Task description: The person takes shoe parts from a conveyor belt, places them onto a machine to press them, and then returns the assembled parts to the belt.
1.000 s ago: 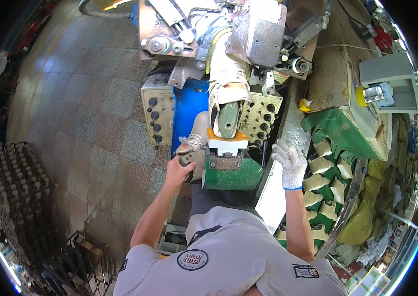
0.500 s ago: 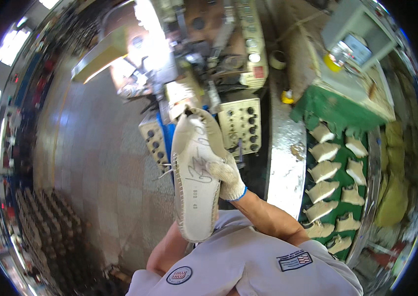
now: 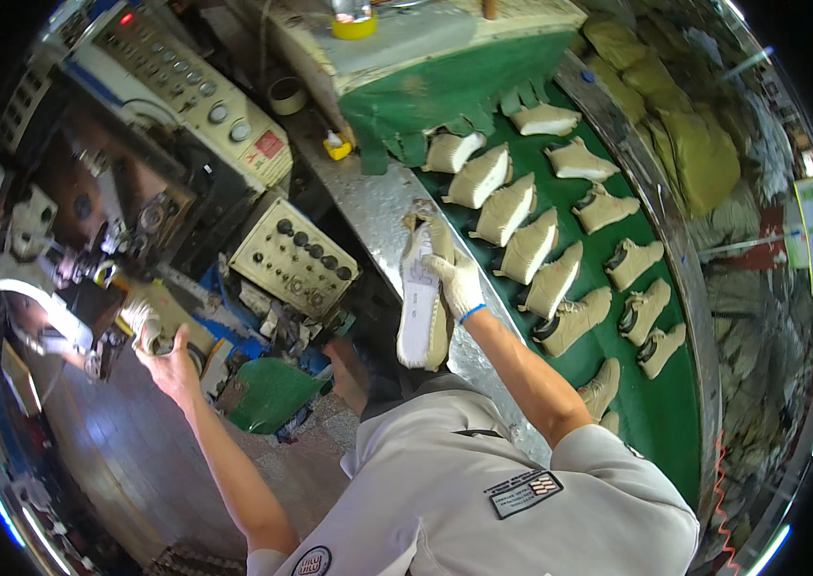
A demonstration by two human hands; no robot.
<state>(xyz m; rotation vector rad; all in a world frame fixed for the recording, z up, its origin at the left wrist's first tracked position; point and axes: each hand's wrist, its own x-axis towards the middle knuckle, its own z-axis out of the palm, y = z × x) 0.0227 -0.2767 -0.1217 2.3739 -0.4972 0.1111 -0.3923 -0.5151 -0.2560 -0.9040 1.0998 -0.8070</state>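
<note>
A green conveyor belt [image 3: 661,413] carries rows of beige unfinished shoes [image 3: 560,280]. The white-gloved right hand [image 3: 456,278], now swung over the steel bench's [image 3: 368,206] belt-side edge, grips a beige white-soled shoe [image 3: 423,300]; the bare left hand [image 3: 168,357] has shifted, curling against the machine [image 3: 90,278].

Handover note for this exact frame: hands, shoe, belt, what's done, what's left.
Right hand, gloved: grips a beige shoe sole-up over the metal ledge beside the green belt.
Left hand, bare: at the machine, touching a pale part there; grip unclear.
Belt: many finished-looking beige shoes lie in rows.
Done: shoe is off the machine and in hand.
Left: likely set it on the belt with the others; the left hand seems set to work the machine.
</note>
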